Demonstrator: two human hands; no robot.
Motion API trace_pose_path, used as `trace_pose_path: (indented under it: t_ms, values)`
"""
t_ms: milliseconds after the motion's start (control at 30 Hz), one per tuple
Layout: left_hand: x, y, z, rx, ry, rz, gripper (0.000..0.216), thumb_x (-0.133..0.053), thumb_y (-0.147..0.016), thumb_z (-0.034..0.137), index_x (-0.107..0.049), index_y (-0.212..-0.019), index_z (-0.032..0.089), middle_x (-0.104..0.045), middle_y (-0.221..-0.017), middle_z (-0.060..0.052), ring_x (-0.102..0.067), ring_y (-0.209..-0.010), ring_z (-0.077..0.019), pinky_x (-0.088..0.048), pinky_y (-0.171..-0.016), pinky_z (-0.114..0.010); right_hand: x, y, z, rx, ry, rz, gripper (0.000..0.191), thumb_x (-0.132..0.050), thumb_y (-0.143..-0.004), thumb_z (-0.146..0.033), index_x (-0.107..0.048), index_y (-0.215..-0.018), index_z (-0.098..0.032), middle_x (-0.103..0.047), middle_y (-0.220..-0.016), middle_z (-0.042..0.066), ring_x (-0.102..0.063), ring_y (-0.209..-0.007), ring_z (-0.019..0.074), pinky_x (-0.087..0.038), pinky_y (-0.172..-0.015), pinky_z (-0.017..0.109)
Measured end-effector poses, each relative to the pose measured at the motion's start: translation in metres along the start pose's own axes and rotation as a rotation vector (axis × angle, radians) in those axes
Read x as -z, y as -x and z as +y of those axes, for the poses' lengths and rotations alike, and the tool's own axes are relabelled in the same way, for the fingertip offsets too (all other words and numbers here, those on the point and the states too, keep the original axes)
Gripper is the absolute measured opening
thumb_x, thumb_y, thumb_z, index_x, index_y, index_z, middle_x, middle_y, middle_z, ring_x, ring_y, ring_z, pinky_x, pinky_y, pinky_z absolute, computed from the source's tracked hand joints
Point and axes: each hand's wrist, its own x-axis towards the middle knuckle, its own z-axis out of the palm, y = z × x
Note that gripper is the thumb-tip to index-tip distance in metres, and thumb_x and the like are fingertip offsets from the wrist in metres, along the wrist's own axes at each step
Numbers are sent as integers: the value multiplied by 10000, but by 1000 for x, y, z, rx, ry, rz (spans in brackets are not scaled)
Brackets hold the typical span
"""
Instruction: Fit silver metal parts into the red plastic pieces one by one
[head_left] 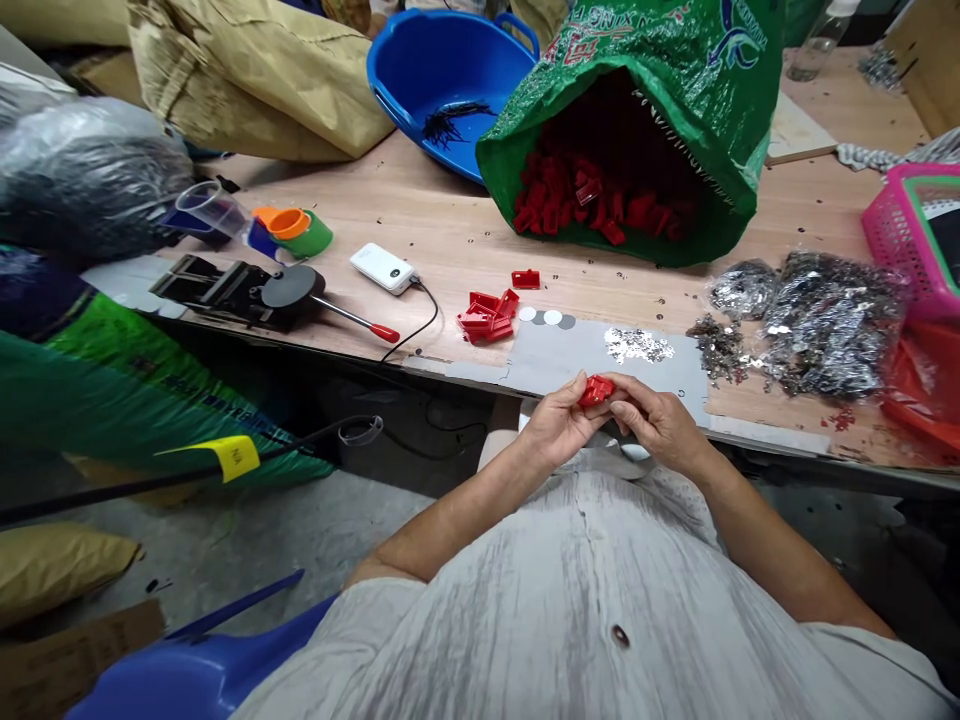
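A small red plastic part (598, 390) is held between both hands just past the table's front edge. My left hand (559, 425) is closed on its left side, with the thumb along its edge. From the right, my right hand (654, 418) pinches the same part with thumb and fingers. Straight ahead lies a grey sheet (570, 360) carrying a pile of small shiny metal pieces (639, 346). Several red plastic parts (487, 316) form a heap to the left of the sheet, and a single red part (526, 279) lies behind them.
A green sack (637, 150) full of red parts lies open at the back, beside a blue basin (450, 80). Bagged metal pieces (832, 320) and a pink basket (892, 240) stand right. Leftward are a white power bank (382, 268) and a black red-handled lever device (247, 292).
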Motion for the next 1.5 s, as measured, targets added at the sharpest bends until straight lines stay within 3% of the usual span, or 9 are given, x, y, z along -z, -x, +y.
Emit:
trace_pose_path:
  t_ms: [100, 200, 300, 400, 533, 633, 1500]
  values:
    - [2, -1, 1, -19, -16, -12, 189, -505, -985, 222, -614, -875, 114, -720, -813, -66, -735, -790, -171, -571, -819, -304, -1, 1, -1, -18, -14, -2, 428, -430, -1019, -387, -444, -1432, -276, -621, -698, -37, -595, -621, 149, -458, -655, 267]
    - [11, -5, 6, -132, -154, -76, 176, -698, -869, 269, -565, -852, 155, -733, -884, -48, -741, -882, -197, -545, -896, -343, -3, 0, 3, -32, -78, 52, 398, -416, -1020, -350, -393, -1402, -242, -644, -757, -25, -620, -693, 155, -476, -712, 276]
    - [25, -17, 18, -372, -484, -128, 313, -831, -723, 278, -563, -842, 169, -733, -983, -40, -718, -944, -182, -501, -956, -335, -4, -3, 11, -40, -48, 145, 237, -435, -1004, -313, -484, -1218, -224, -665, -866, 18, -623, -748, 158, -479, -734, 291]
    - [40, -30, 31, -584, -919, -151, 369, -851, -676, 249, -615, -951, 177, -723, -1028, -50, -681, -972, -168, -486, -938, -303, -4, -6, 22, -21, 83, 201, 149, -511, -966, -302, -604, -1049, -220, -655, -970, 57, -614, -762, 162, -480, -735, 306]
    - [48, -38, 38, -643, -1392, -204, 384, -817, -708, 247, -628, -1038, 196, -713, -1010, -30, -660, -929, -162, -486, -882, -280, -7, -9, 33, -39, 199, 158, 189, -558, -940, -269, -697, -1063, -233, -694, -970, 59, -652, -829, 191, -489, -763, 327]
    - [46, -39, 38, -619, -1581, -220, 310, -778, -742, 250, -659, -1024, 200, -710, -956, -6, -649, -866, -148, -483, -830, -258, -11, -13, 37, -83, 292, 114, 195, -577, -928, -254, -724, -1054, -232, -730, -991, 56, -677, -883, 213, -492, -795, 342]
    - [49, -42, 41, -594, -1575, -276, 319, -762, -742, 237, -691, -1051, 200, -737, -1028, -26, -668, -919, -168, -482, -862, -262, -7, -23, 36, -102, 307, 1, 190, -569, -927, -237, -745, -998, -238, -741, -988, 53, -682, -902, 207, -505, -826, 342]
